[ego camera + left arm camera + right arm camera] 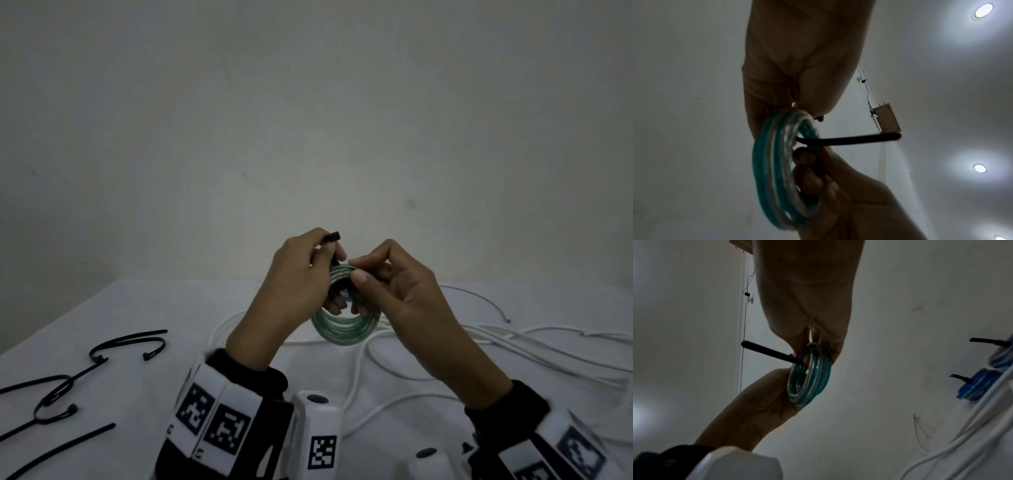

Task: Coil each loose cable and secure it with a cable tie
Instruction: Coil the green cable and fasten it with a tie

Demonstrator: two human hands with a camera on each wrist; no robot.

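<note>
- Both grips working on one green-and-clear coiled cable (346, 322), lifted off the counter (137, 308) in front of the chest.
- Left hand (301, 277) is pinching the black cable tie (331, 240) between thumb and forefinger, lower fingers curling through the coil's centre, probably to keep the loops stacked.
- Right hand (394, 291) is pinching the coil's top edge, fingers curled, right against the left grip; exact contact with the tie hard to tell.
- Tie tail (849, 139) is sticking out through the coil (777, 170) in the left wrist view; same tail (770, 352) showing beside the coil (809, 374) in the right wrist view. Looks like threading is underway, not yet cinched.
- Spare black ties (68, 387) lying well left of the grips, within reach for later cables.
- Loose white cables (513, 339) lying below and right of the grips, still uncoiled.
- Two blue coils (978, 386) with ties on, far right of the right grip, look done.
</note>
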